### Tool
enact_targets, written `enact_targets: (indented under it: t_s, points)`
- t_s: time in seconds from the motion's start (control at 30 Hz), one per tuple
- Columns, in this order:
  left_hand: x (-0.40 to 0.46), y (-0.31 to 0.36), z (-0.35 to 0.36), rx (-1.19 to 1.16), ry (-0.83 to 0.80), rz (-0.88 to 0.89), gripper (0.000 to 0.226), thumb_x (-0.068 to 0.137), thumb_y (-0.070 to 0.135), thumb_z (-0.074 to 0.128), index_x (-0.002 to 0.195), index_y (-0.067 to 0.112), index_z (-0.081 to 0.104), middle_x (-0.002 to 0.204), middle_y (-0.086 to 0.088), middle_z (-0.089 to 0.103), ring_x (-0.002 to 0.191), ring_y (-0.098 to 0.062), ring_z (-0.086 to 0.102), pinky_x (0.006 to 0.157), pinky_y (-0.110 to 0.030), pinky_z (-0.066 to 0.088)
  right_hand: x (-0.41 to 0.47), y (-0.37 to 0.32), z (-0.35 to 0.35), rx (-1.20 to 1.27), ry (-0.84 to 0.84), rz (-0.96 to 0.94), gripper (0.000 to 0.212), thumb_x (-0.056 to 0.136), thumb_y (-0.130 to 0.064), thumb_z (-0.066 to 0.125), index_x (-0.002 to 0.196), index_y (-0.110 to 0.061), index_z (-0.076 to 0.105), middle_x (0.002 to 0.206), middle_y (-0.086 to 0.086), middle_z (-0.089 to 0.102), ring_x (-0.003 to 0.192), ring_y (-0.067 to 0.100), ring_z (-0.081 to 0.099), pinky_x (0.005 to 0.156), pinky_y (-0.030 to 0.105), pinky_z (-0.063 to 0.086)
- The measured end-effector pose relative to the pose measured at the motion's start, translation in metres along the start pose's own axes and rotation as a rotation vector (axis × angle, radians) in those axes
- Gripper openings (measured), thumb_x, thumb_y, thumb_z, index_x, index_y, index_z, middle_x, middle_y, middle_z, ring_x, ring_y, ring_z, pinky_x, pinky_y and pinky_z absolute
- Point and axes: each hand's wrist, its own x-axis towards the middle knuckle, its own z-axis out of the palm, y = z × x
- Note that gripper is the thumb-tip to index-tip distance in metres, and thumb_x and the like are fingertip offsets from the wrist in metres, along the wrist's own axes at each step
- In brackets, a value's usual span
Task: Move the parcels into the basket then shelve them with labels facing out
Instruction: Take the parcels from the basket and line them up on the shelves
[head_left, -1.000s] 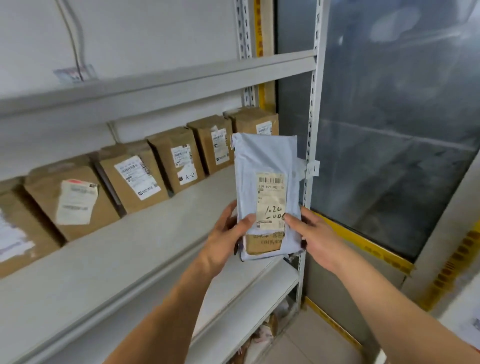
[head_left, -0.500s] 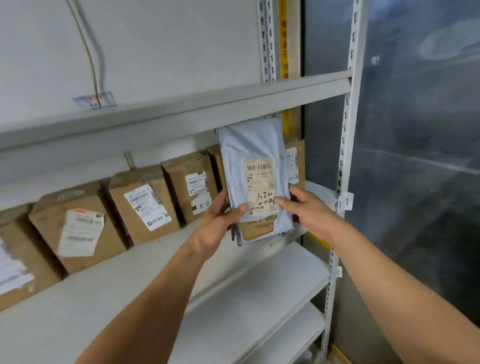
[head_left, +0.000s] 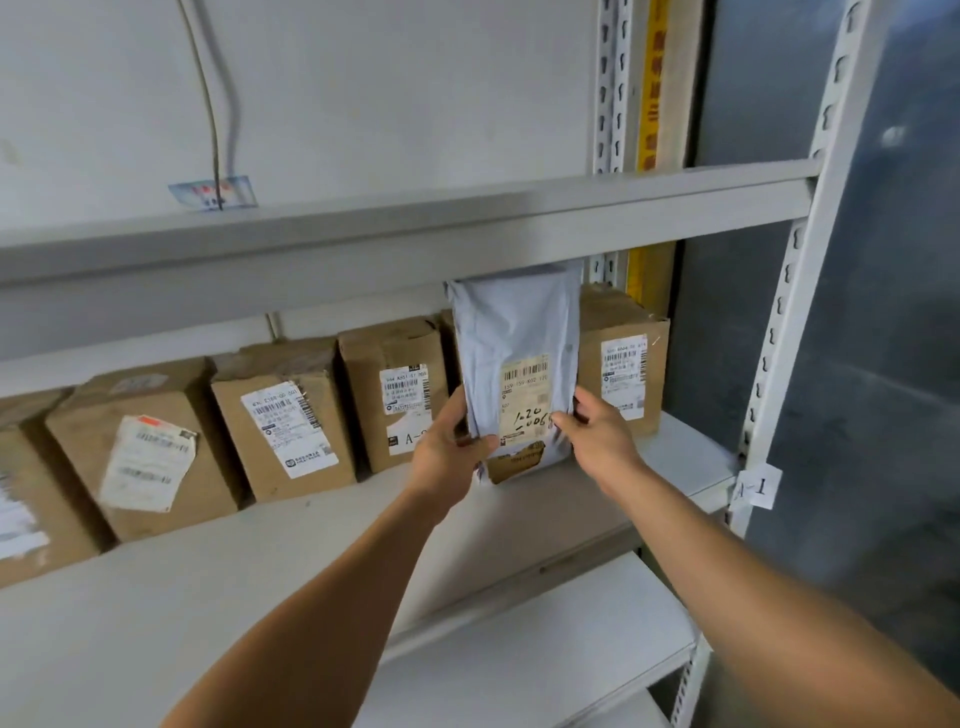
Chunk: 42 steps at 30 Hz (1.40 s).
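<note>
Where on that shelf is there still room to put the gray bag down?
The shelf is bare in front of the cardboard boxes, and right of the end box, by the post. The back row is crowded. Both hands hold the gray bag there.

The pale metal shelf (head_left: 519, 519) carries a row of brown cardboard boxes (head_left: 280, 415) standing upright along its back, labels facing out, with a grey mailer (head_left: 519, 332) upright at its right end, just in front of them.

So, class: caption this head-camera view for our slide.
Both hands, left and right, stand a grey mailer label-out among shelved boxes.
</note>
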Motion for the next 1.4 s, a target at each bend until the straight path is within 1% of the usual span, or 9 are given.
enact_targets:
  t_s: [0.13,0.23,0.5,0.73,0.93,1.1,1.23,1.33,1.4]
  points:
    - [0.016,-0.001,0.008,0.033,0.028,0.011,0.076,0.094,0.001,0.07,0.138,0.061,0.055,0.126,0.02,0.073,0.116,-0.01,0.07,0.098,-0.045,0.062,0.01,0.009,0.006,-0.01,0.1,-0.016,0.022,0.105,-0.015,0.061,0.113,-0.034,0.067,0.098,-0.022,0.069,0.099,0.008,0.068,0.083,0.027,0.051]
    - [0.024,-0.003,0.012,0.053,0.062,-0.002,0.077,0.092,0.004,0.073,0.127,0.07,0.055,0.121,0.022,0.074,0.114,-0.01,0.071,0.095,-0.044,0.063,0.015,0.014,0.01,-0.034,0.117,-0.037,0.023,0.104,-0.014,0.06,0.114,-0.032,0.07,0.106,-0.009,0.076,0.102,0.013,0.071,0.088,0.032,0.056]
    - [0.033,-0.015,0.018,0.004,0.071,0.006,0.075,0.092,0.001,0.072,0.143,0.053,0.056,0.127,0.015,0.073,0.116,-0.01,0.071,0.096,-0.044,0.062,0.021,0.02,0.01,-0.098,0.12,-0.069,0.03,0.107,-0.014,0.055,0.133,-0.024,0.067,0.112,-0.006,0.073,0.101,0.014,0.065,0.086,0.025,0.046]
    - [0.034,-0.017,0.019,0.017,0.061,0.023,0.075,0.09,0.004,0.071,0.142,0.054,0.054,0.129,0.013,0.072,0.119,-0.016,0.07,0.096,-0.049,0.062,0.021,0.024,0.011,-0.126,0.115,-0.1,0.031,0.108,-0.015,0.052,0.136,-0.023,0.063,0.12,-0.003,0.073,0.107,0.018,0.066,0.086,0.029,0.047]
    - [0.034,-0.021,0.016,0.007,0.041,-0.017,0.075,0.095,0.005,0.072,0.152,0.047,0.047,0.132,0.01,0.071,0.119,-0.015,0.071,0.097,-0.045,0.062,0.019,0.021,0.004,-0.11,0.075,-0.081,0.028,0.107,-0.019,0.057,0.134,-0.026,0.063,0.12,-0.005,0.074,0.108,0.015,0.069,0.097,0.043,0.057]
    - [0.021,-0.025,0.004,0.053,0.089,-0.106,0.069,0.087,0.039,0.082,0.149,0.041,0.052,0.141,0.006,0.066,0.123,-0.016,0.068,0.098,-0.045,0.061,-0.004,0.014,-0.008,-0.058,0.095,-0.039,0.044,0.106,-0.016,0.062,0.148,-0.028,0.056,0.13,-0.015,0.066,0.107,-0.012,0.061,0.09,0.008,0.047]
    - [-0.004,-0.019,-0.005,0.179,0.055,-0.064,0.031,0.093,0.04,0.075,0.123,0.037,0.067,0.125,0.012,0.072,0.114,-0.012,0.07,0.089,-0.036,0.06,-0.033,0.003,-0.013,-0.101,0.123,-0.01,0.048,0.105,-0.022,0.064,0.152,-0.028,0.053,0.136,-0.011,0.063,0.12,0.001,0.058,0.101,0.022,0.045]
    - [-0.028,-0.006,-0.014,0.162,0.045,-0.062,0.039,0.098,0.038,0.074,0.135,0.031,0.061,0.125,0.017,0.066,0.113,-0.006,0.066,0.077,-0.017,0.05,-0.065,-0.006,-0.012,-0.105,0.184,0.0,0.046,0.105,-0.019,0.064,0.149,-0.026,0.055,0.14,-0.004,0.063,0.123,0.004,0.057,0.108,0.025,0.044]
    - [-0.047,0.0,-0.022,0.163,0.028,-0.054,0.039,0.098,0.039,0.074,0.135,0.033,0.06,0.119,0.021,0.063,0.113,-0.006,0.065,0.083,-0.02,0.052,-0.092,-0.014,-0.007,-0.162,0.212,0.0,0.045,0.106,-0.02,0.063,0.149,-0.022,0.055,0.14,-0.003,0.062,0.125,0.004,0.056,0.106,0.021,0.042]
